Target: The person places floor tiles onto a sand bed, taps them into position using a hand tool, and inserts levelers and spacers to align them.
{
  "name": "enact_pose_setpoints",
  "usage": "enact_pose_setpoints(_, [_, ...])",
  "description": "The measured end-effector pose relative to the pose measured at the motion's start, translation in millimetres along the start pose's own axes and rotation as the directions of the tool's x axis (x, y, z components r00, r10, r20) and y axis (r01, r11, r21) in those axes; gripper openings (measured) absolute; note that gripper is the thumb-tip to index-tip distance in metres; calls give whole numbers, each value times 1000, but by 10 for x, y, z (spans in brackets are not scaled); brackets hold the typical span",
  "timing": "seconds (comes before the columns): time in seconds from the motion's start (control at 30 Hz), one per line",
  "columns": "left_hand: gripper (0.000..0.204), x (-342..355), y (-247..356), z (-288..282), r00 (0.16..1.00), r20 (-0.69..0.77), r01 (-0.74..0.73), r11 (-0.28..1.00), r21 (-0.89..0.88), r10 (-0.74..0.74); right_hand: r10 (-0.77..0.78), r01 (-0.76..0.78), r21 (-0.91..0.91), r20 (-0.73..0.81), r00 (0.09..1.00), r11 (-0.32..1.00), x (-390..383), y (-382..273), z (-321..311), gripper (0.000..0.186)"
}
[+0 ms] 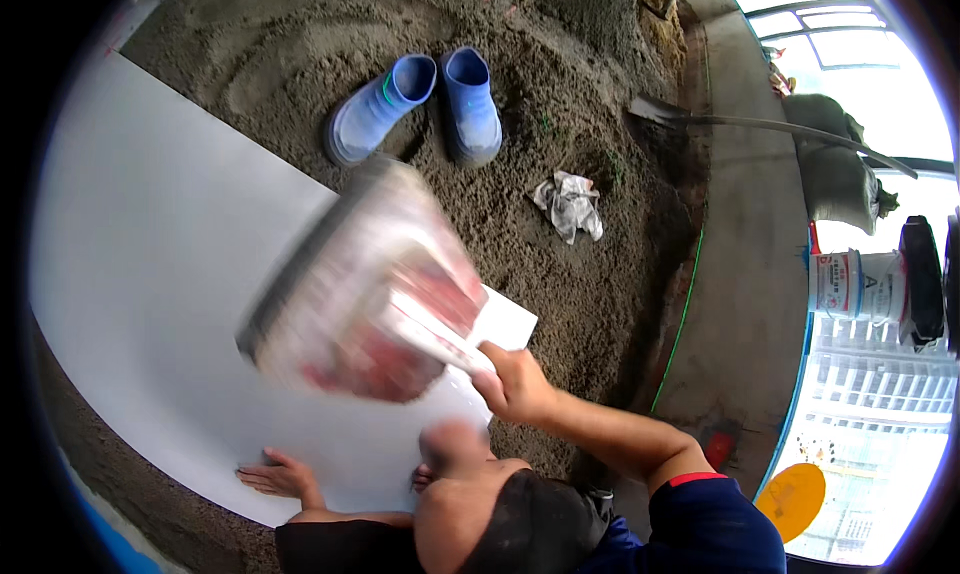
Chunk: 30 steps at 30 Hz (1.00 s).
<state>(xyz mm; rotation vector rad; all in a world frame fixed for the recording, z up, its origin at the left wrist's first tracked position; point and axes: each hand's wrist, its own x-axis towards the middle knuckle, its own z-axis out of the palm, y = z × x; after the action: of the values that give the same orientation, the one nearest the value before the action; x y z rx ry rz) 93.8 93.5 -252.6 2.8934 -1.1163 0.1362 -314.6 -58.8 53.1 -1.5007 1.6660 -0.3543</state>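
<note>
My right hand (515, 386) is closed round the white handle of a large flat-headed tamper (370, 294). The tamper has a pale and red body with a dark edge, and it is smeared by motion. It is held above a large white tile (170, 214), hiding part of it; whether the two touch I cannot tell. My left hand (278, 475) lies flat on the tile near its lower edge, fingers stretched out and holding nothing. Between my hands, my bare leg (452, 514) is on or over the tile.
Damp grey mortar (270, 44) borders the tile, with two blue boots (472, 114) and a crumpled white wrapper (572, 206) on it. A shovel (760, 124) leans across the concrete ledge (750, 304) at right. Beyond are sacks (835, 164), buckets (860, 284) and windows.
</note>
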Motion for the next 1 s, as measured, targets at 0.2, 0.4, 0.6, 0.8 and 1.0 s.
enact_pose_setpoints(0.2, [86, -167, -20, 10, 999, -33, -30, 997, 72, 33, 501, -467, -248, 94, 860, 849, 67, 1152, 963, 50])
enact_pose_setpoints(0.4, [85, 50, 36, 28, 999, 38, 24, 999, 44, -26, 269, -254, -105, 171, 948, 961, 671, -136, 312, 59])
enact_pose_setpoints(0.6, [86, 33, -14, 24, 1000, -21, -18, 999, 28, 18, 28, -31, -52, -58, 998, 998, -420, 483, 359, 33])
enact_pose_setpoints(0.8, [87, 6, -86, 186, 991, -130, -38, 998, 51, 44, 411, -364, -253, 166, 896, 896, 700, 807, 1091, 59])
enact_pose_setpoints(1.0, [84, 62, -56, 110, 992, 57, 108, 991, 77, -113, 319, -246, -260, 291, 902, 934, 1455, 337, 1162, 61])
